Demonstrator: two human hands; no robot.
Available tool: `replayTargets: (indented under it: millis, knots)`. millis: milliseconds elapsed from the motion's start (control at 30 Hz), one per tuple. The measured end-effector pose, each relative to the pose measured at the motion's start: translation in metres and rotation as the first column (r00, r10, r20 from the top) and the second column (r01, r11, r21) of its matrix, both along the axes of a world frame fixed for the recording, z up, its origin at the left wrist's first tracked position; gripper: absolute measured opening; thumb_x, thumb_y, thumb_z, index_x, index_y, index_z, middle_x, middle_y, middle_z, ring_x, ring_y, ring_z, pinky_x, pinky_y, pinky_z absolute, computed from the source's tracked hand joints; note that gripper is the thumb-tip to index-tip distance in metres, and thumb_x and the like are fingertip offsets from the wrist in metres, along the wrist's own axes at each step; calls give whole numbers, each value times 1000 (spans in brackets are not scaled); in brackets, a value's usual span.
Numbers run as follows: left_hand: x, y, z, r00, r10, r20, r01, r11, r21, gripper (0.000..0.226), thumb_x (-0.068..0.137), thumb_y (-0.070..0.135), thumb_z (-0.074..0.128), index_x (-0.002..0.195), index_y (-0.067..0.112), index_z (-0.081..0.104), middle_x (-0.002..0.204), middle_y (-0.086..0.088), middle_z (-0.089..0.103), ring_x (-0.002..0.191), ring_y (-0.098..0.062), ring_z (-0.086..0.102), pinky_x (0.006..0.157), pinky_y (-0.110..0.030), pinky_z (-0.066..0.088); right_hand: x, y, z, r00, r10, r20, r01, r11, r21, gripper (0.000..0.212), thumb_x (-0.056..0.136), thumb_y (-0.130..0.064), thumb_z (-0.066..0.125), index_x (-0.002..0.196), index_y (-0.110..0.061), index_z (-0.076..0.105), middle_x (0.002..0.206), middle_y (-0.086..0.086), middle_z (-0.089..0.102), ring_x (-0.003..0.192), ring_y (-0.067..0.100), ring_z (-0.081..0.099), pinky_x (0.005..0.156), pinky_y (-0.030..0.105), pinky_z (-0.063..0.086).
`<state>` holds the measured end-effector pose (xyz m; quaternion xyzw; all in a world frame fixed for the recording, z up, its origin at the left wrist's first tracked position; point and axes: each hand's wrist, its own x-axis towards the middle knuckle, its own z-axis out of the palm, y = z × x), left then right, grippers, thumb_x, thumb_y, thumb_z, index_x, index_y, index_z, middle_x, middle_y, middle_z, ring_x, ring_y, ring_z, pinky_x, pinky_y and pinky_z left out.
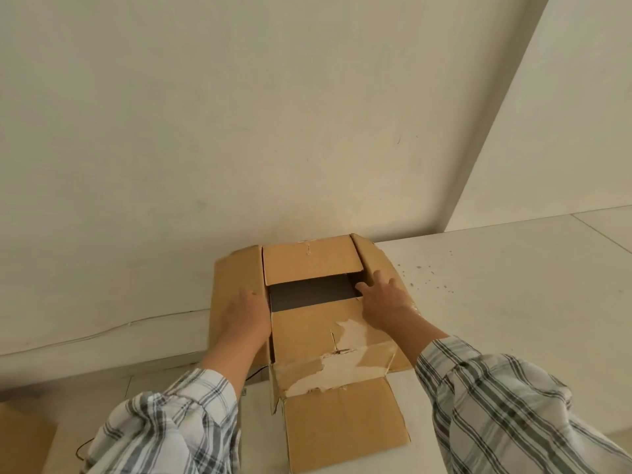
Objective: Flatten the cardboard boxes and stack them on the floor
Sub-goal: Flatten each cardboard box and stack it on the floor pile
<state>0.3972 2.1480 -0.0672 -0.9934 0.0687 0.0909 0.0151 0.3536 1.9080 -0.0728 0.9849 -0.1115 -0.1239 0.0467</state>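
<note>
A brown cardboard box [307,323] stands on the pale tiled floor against the wall, its flaps spread and a dark opening showing in the middle. Its near flap is torn, with white patches where tape came off. My left hand [244,311] lies flat on the left flap, fingers reaching toward the edge of the opening. My right hand [384,297] rests on the right flap with fingers spread, its fingertips at the edge of the opening. Both forearms wear plaid sleeves.
Another piece of brown cardboard [24,439] shows at the bottom left corner. A thin dark cable [254,372] runs along the floor left of the box. The white wall [239,131] rises right behind the box; a corner of the wall juts out at right.
</note>
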Motion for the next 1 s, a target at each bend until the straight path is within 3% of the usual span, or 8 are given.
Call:
replayTargets:
  millis: [133, 233, 333, 500, 600, 767, 900, 1000]
  knots:
    - [7, -4, -9, 975, 136, -177, -178, 952, -250, 14, 96, 14, 46, 105, 11, 57, 82, -1, 51, 74, -17, 53, 64, -29, 46, 11, -4, 0, 997, -6, -82, 8, 1000, 18, 40, 104, -31, 31, 141, -26, 45, 141, 14, 31, 124, 35, 41, 99, 43, 44]
    - [17, -2, 4, 868, 235, -437, -439, 774, -455, 26, 96, 16, 46, 118, 5, 56, 106, -14, 60, 91, -30, 63, 75, -39, 60, 13, -4, 1, 992, -34, -122, 41, 998, 56, 44, 105, -40, 25, 131, -21, 56, 140, 15, 35, 125, 34, 41, 104, 44, 38]
    - [20, 6, 24, 725, 197, -660, -638, 554, -535, 42, 101, 29, 43, 137, 8, 43, 136, -17, 50, 118, -39, 56, 85, -42, 58, 16, -10, 13, 985, -106, -137, 137, 959, 249, 47, 105, -45, 25, 141, -21, 45, 144, 17, 37, 125, 38, 45, 102, 45, 41]
    - [34, 26, 29, 650, 181, -738, -714, 477, -512, 40, 100, 43, 36, 112, 9, 56, 127, -15, 55, 104, -38, 61, 88, -50, 57, 22, -40, 65, 880, -331, -340, 474, 612, 633, 65, 101, -55, 35, 147, -11, 38, 141, 18, 48, 104, 41, 63, 79, 54, 59]
    - [35, 28, 27, 646, 137, -751, -687, 533, -493, 55, 92, 52, 58, 129, 11, 54, 137, -12, 50, 108, -37, 59, 83, -51, 59, 13, -53, 84, 821, -261, -508, 566, 500, 656, 70, 98, -54, 47, 151, -11, 34, 153, 15, 37, 114, 43, 60, 86, 61, 54]
    - [12, 8, 28, 661, 29, -750, -406, 854, -326, 96, 68, 46, 86, 142, 4, 42, 151, -16, 38, 136, -35, 42, 76, -47, 61, -7, -36, 84, 832, 1, -555, 354, 770, 531, 39, 96, -29, 62, 134, -20, 56, 148, 8, 42, 133, 38, 42, 91, 57, 53]
    - [-7, -9, 21, 675, 29, -737, -306, 920, -244, 138, 58, 40, 93, 155, 9, 1, 160, -16, 15, 132, -37, 46, 81, -43, 60, -23, -10, 63, 885, 79, -459, 102, 929, 356, 94, 72, -46, 84, 150, -26, 35, 153, 2, 37, 134, 32, 43, 96, 42, 49]
    - [-14, -17, 18, 741, 40, -670, -261, 937, -233, 153, 59, 38, 93, 151, 9, -26, 163, -12, -9, 134, -36, 43, 80, -40, 60, -31, 3, 36, 929, 11, -369, 91, 962, 259, 124, 63, -47, 90, 156, -33, 9, 158, 15, 22, 131, 40, 44, 103, 49, 44]
